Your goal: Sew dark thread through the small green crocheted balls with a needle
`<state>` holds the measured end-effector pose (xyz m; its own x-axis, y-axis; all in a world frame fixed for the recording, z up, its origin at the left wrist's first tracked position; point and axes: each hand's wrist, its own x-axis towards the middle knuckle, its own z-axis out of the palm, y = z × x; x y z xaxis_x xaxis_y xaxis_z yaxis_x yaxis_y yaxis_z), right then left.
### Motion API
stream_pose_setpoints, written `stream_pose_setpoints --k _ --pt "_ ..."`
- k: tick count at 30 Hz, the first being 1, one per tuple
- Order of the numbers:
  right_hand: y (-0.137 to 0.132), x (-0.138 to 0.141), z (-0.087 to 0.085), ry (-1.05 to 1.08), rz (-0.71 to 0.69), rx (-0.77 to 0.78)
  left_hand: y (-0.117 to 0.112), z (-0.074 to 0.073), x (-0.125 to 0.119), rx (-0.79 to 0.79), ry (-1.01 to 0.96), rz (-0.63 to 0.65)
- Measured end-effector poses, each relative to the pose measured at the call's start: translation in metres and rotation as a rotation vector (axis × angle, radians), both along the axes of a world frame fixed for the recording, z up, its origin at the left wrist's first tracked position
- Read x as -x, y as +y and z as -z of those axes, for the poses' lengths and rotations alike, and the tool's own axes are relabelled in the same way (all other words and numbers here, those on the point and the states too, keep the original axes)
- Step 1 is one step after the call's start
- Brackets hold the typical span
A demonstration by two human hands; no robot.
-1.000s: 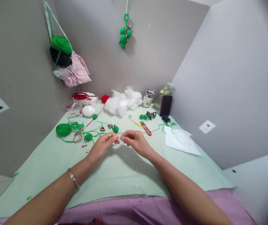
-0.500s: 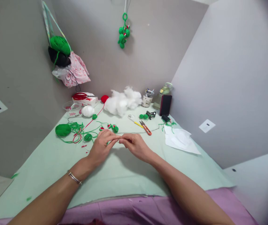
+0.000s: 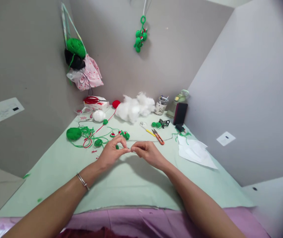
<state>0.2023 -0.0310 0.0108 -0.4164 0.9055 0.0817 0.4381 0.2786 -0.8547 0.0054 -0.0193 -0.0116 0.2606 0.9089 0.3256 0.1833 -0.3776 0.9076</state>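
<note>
Over the middle of the table, my left hand [image 3: 114, 150] is closed in a pinch, thumb and forefinger forming a ring. Its fingertips meet those of my right hand [image 3: 147, 152], which is also pinched. A short bit of thin dark thread shows at the joined fingertips; the rest is hidden by the fingers. Just behind my left hand lie small green and red crocheted pieces [image 3: 126, 135]. A small green ball [image 3: 98, 142] sits to its left. Beyond my right hand are orange thread snips [image 3: 158, 137] and a yellow-handled crochet hook [image 3: 150, 132].
White stuffing [image 3: 134, 107] is heaped against the wall. Green yarn [image 3: 74, 133] lies at left, with a white yarn ball [image 3: 99, 115] behind. At right are white paper [image 3: 194, 152], a phone [image 3: 180, 113] and a pen cup [image 3: 161, 106]. A crocheted charm [image 3: 141, 36] hangs above.
My left forefinger has bent upward, so a gap now shows between it and the thumb. The fingertips stay together. The whole view has shifted, with things appearing farther right.
</note>
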Motion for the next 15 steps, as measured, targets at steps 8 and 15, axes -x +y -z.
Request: stream_pose_setpoints --k 8,15 --pt "0.000 0.000 -0.001 -0.039 -0.014 -0.064 0.000 -0.005 0.003 0.102 -0.027 0.022" --pt "0.003 -0.005 -0.009 -0.019 0.056 -0.058 0.013 -0.012 0.019 0.016 -0.056 -0.039"
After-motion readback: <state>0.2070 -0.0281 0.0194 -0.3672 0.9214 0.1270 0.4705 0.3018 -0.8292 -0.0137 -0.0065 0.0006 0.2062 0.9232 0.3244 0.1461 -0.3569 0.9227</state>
